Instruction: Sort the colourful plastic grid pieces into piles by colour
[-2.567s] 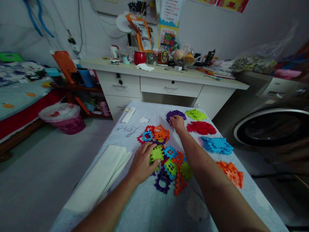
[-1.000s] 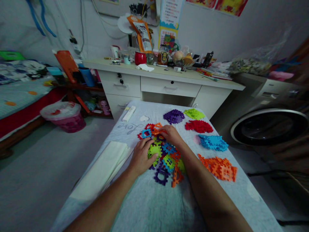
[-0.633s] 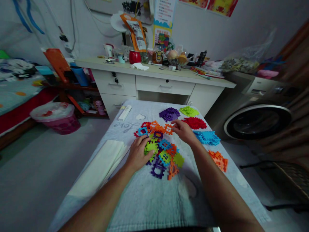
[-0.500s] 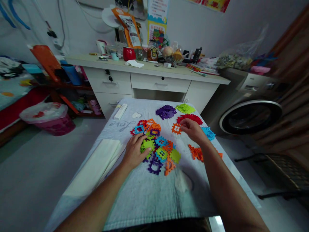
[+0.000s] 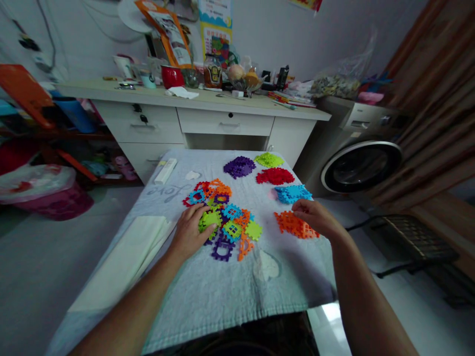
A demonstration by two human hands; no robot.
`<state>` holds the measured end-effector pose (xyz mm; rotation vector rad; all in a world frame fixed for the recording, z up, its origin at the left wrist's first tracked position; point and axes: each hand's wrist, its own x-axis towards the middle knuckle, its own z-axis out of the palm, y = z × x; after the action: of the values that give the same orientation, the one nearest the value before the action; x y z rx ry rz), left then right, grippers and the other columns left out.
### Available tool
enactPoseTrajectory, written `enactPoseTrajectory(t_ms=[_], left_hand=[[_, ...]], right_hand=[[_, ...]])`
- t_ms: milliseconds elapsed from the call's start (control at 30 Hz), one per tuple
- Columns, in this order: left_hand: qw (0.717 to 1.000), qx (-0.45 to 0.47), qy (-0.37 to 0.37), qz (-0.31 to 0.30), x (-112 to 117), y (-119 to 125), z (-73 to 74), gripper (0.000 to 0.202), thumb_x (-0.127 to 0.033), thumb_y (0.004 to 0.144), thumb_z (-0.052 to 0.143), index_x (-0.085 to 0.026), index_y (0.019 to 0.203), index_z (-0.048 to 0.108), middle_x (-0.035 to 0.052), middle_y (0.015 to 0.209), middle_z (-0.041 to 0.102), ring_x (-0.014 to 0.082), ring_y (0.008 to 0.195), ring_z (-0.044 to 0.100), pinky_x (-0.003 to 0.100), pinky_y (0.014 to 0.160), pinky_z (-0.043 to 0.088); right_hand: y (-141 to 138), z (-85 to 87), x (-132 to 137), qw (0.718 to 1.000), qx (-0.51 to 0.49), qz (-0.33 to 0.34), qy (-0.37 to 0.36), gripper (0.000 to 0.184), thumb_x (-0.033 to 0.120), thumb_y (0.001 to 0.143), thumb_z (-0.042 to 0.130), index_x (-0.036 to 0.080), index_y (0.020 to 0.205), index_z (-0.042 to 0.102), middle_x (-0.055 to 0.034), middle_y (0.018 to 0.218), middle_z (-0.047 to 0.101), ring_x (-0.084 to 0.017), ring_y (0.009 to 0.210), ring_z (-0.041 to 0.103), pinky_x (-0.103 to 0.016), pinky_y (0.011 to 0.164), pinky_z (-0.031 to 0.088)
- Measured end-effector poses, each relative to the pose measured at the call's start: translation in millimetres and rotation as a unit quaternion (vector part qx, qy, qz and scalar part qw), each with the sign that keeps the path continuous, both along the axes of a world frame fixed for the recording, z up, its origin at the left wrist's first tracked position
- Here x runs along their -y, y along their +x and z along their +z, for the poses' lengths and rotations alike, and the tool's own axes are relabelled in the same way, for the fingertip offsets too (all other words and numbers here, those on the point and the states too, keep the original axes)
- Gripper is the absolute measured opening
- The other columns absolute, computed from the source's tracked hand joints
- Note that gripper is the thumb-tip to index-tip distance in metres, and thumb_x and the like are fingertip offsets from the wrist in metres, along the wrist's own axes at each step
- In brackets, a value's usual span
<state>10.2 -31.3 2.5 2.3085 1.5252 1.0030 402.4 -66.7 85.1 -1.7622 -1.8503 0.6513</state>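
My left hand (image 5: 189, 231) lies palm down with the fingers loosely spread, not gripping. Its fingertips rest on a lime-green square plastic tile (image 5: 210, 218) at the near left edge of a loose heap of mixed-coloured plastic tiles (image 5: 232, 225). My right hand (image 5: 318, 218) is well apart from it, across the heap to the right. Its fingers bend down onto the right side of a flat cluster of orange plastic tiles (image 5: 291, 223); I cannot tell whether it grips a tile or only touches one. Beyond the orange cluster, in a row running away from me, lie a cluster of blue tiles (image 5: 292, 193), a cluster of red tiles (image 5: 275, 176) and a cluster of yellow-green tiles (image 5: 268, 159), with a cluster of purple tiles (image 5: 239, 167) just left of that. Everything rests on a surface covered with a pale blue towel (image 5: 230, 291). A folded white sheet (image 5: 122, 267) lies along its left edge. Behind stand a white desk with drawers (image 5: 222, 121) and, to the right, a washing machine (image 5: 361, 165).
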Motion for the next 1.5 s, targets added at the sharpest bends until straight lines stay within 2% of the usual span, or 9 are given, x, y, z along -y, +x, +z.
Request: enactPoseTrajectory(t_ms=[233, 367, 533, 667, 767, 933, 1100, 1333, 1500], left_hand=[[1.0, -0.007, 0.004, -0.006, 0, -1, -1.6, 0.043, -0.043, 0.084, 0.057, -0.021, 0.12, 0.057, 0.0103, 0.13, 0.052, 0.0291, 0.121, 0.05, 0.049, 0.106, 0.04], [1.0, -0.014, 0.006, -0.005, 1, 0, 0.1, 0.043, -0.042, 0.084, 0.058, -0.021, 0.12, 0.057, 0.0104, 0.129, 0.052, 0.0297, 0.121, 0.05, 0.048, 0.106, 0.04], [1.0, -0.022, 0.016, -0.007, 4, 1, 3.4, 0.043, -0.039, 0.083, 0.059, -0.02, 0.121, 0.056, 0.0111, 0.131, 0.051, 0.03, 0.122, 0.05, 0.049, 0.105, 0.04], [0.999, -0.02, 0.038, -0.013, 8, 3, 10.1, 0.042, -0.038, 0.085, 0.057, -0.019, 0.122, 0.055, 0.0125, 0.132, 0.05, 0.0297, 0.123, 0.048, 0.049, 0.105, 0.04], [0.998, -0.021, 0.058, -0.027, 15, 6, 16.8, 0.042, -0.041, 0.087, 0.057, -0.02, 0.123, 0.054, 0.0126, 0.135, 0.049, 0.0295, 0.126, 0.046, 0.048, 0.106, 0.039], [0.989, -0.066, 0.089, -0.102, 32, 19, 24.4, 0.053, -0.048, 0.084, 0.061, -0.023, 0.13, 0.052, 0.011, 0.144, 0.045, 0.0308, 0.135, 0.037, 0.052, 0.112, 0.029], [0.976, -0.122, 0.072, -0.167, 43, 32, 26.9, 0.054, -0.05, 0.079, 0.066, -0.027, 0.127, 0.057, 0.0074, 0.146, 0.047, 0.0331, 0.138, 0.033, 0.058, 0.115, 0.019], [0.979, -0.128, 0.038, -0.157, 43, 36, 27.1, 0.041, -0.04, 0.078, 0.068, -0.023, 0.115, 0.061, 0.0075, 0.132, 0.058, 0.031, 0.132, 0.04, 0.056, 0.115, 0.022], [0.983, -0.113, 0.031, -0.142, 40, 35, 27.7, 0.035, -0.037, 0.078, 0.067, -0.023, 0.109, 0.061, 0.0068, 0.128, 0.06, 0.0298, 0.128, 0.043, 0.056, 0.113, 0.025]], right_hand=[[-8, -2.4, 2, 0.986, 0.164, -0.008, -0.004, 0.016, 0.012, 0.073, 0.054, 0.022, 0.073, 0.067, -0.0042, 0.078, 0.069, -0.019, 0.076, 0.058, -0.029, 0.07, 0.038], [-27, -3.9, -3, 0.973, 0.228, -0.043, 0.021, 0.017, 0.013, 0.075, 0.06, 0.021, 0.085, 0.07, -0.0079, 0.096, 0.07, -0.024, 0.094, 0.058, -0.034, 0.08, 0.038], [-76, -1.7, -7, 0.981, 0.149, 0.12, 0.028, 0.014, 0.019, 0.082, 0.062, 0.02, 0.095, 0.068, -0.0064, 0.097, 0.068, -0.021, 0.094, 0.059, -0.034, 0.088, 0.04], [-109, -7.4, -7, 0.971, 0.134, 0.195, 0.026, 0.035, 0.029, 0.079, 0.07, 0.018, 0.111, 0.062, -0.0097, 0.107, 0.064, -0.024, 0.101, 0.057, -0.037, 0.092, 0.041], [-118, -16.3, -6, 0.97, 0.147, 0.19, 0.022, 0.052, 0.037, 0.075, 0.074, 0.016, 0.119, 0.057, -0.0117, 0.111, 0.06, -0.025, 0.102, 0.056, -0.037, 0.091, 0.043], [-120, -26.6, -5, 0.974, 0.13, 0.185, 0.006, 0.052, 0.032, 0.076, 0.07, 0.018, 0.122, 0.053, -0.01, 0.11, 0.059, -0.023, 0.098, 0.057, -0.036, 0.088, 0.043], [-122, -28.3, -6, 0.976, 0.077, 0.202, 0.03, 0.052, 0.025, 0.073, 0.069, 0.016, 0.121, 0.052, -0.0095, 0.11, 0.06, -0.021, 0.097, 0.057, -0.034, 0.087, 0.045], [-120, -28.1, -6, 0.98, -0.013, 0.196, 0.033, 0.049, 0.028, 0.074, 0.068, 0.016, 0.119, 0.052, -0.0082, 0.109, 0.061, -0.019, 0.09, 0.057, -0.033, 0.081, 0.047], [-119, -22.4, -7, 0.981, -0.02, 0.182, 0.059, 0.039, 0.027, 0.075, 0.066, 0.018, 0.112, 0.055, -0.0068, 0.103, 0.061, -0.018, 0.087, 0.057, -0.033, 0.078, 0.047]])
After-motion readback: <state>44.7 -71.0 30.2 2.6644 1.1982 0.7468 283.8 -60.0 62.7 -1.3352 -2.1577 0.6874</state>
